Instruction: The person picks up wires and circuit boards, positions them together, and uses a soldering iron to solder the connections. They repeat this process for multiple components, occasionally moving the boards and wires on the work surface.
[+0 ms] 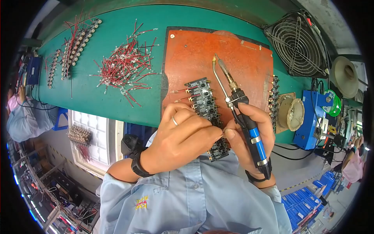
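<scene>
hid the middle of a black circuit strip, partly over an orange board, beneath the left hand, grip impossible to tell, and clasped a blue soldering iron in the right hand, between red wires and a fan.

circuit-board strip was part-hidden behind left hand, soldering iron covered part of right hand; detail between them was too small to tell, far-right co-worker was blurred
</scene>
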`<state>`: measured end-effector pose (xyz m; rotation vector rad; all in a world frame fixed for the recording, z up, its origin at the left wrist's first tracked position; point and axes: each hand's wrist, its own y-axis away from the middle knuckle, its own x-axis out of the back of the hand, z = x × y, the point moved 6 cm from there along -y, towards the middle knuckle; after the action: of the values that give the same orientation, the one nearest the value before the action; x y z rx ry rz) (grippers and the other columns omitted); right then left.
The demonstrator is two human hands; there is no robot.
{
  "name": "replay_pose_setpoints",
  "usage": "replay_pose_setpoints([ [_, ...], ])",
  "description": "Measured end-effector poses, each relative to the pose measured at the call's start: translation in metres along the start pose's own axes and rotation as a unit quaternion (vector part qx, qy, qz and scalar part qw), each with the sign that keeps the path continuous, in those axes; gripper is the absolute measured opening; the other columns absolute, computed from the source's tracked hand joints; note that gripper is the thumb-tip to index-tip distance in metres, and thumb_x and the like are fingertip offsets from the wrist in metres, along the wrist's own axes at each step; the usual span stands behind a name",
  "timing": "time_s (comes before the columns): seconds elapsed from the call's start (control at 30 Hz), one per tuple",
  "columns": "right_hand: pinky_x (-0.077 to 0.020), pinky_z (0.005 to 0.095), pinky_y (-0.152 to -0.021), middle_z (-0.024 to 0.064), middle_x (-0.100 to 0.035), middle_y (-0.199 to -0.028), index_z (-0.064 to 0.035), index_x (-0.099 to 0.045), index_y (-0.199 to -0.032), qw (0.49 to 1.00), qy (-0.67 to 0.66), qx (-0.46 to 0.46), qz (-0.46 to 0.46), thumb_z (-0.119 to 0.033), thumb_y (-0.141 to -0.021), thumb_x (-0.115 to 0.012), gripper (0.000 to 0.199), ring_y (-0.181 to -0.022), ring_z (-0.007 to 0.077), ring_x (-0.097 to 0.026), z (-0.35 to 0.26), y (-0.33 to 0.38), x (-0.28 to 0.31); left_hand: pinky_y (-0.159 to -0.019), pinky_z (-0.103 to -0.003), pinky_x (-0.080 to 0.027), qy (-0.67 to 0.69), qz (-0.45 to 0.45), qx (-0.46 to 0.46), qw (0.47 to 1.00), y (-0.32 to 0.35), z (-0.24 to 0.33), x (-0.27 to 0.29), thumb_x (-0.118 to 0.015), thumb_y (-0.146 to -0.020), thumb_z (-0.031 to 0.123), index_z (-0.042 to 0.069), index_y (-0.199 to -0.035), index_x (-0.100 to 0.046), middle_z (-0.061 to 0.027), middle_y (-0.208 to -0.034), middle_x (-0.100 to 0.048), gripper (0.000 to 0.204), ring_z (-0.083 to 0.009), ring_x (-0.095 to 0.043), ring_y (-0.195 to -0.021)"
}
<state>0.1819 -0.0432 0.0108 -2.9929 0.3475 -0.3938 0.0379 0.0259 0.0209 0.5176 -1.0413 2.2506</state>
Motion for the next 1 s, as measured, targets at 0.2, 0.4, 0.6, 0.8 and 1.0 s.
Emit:
replay_pose_setpoints([
  [0.2,-0.0508,0.0247,-0.068,0.0121,-0.065,-0.088,0.0021,-0.041,-0.13,1.0,-0.009,0.011,-0.008,-0.004,-0.086,-0.068,0.053,-0.077,0.0136,-0.064,0.002,0.003,-0.003,-0.081,-0.036,-0.043,-0.007,0.001,-0.009,1.0,0.005,0.0,0.002,-0.075,-0.065,0.009,0.008,-0.087,-0.068,0.0013,-0.083,-0.061,0.023,-0.0171,-0.055,-0.077],
  [0.4,-0.0542,0.0319,-0.077,0.0163,-0.066,-0.098,0.0044,-0.035,-0.135,0.983,-0.083,-0.018,0.166,-0.018,-0.084,-0.072,0.067,-0.086,0.0221,-0.068,-0.001,0.017,0.026,-0.085,-0.039,-0.042,-0.086,0.0,0.027,0.996,0.003,-0.019,0.017,-0.077,-0.066,0.008,0.01,-0.085,-0.067,0.0012,-0.083,-0.061,0.022,-0.0178,-0.056,-0.078],
  [0.6,-0.0534,0.0322,-0.076,0.0178,-0.066,-0.101,0.0047,-0.033,-0.137,0.986,-0.029,-0.033,0.161,-0.033,-0.084,-0.073,0.076,-0.082,0.0235,-0.068,0.001,0.039,0.055,-0.092,-0.043,-0.036,-0.162,0.01,0.04,0.986,-0.004,-0.026,0.018,-0.078,-0.066,0.007,0.011,-0.084,-0.066,0.0018,-0.082,-0.06,0.022,-0.0183,-0.056,-0.08],
  [0.8,-0.0519,0.0368,-0.081,0.0195,-0.061,-0.11,0.0017,-0.045,-0.128,0.996,0.013,0.034,0.086,-0.025,-0.079,-0.079,0.065,-0.095,0.0259,-0.063,-0.001,0.043,0.064,-0.096,-0.047,-0.031,-0.164,-0.006,0.074,0.984,-0.006,-0.027,0.013,-0.077,-0.068,0.007,0.012,-0.084,-0.065,0.0012,-0.091,-0.06,0.02,-0.0194,-0.054,-0.091],
  [1.0,-0.0455,0.0353,-0.078,0.0169,-0.062,-0.104,0.0017,-0.056,-0.115,0.985,0.124,0.109,0.051,-0.027,-0.073,-0.084,0.058,-0.084,0.0237,-0.059,-0.012,0.035,0.062,-0.095,-0.047,-0.032,-0.17,-0.009,0.105,0.98,-0.005,-0.03,0.009,-0.075,-0.07,0.007,0.01,-0.083,-0.064,-0.0003,-0.096,-0.058,0.017,-0.0217,-0.052,-0.095],
])
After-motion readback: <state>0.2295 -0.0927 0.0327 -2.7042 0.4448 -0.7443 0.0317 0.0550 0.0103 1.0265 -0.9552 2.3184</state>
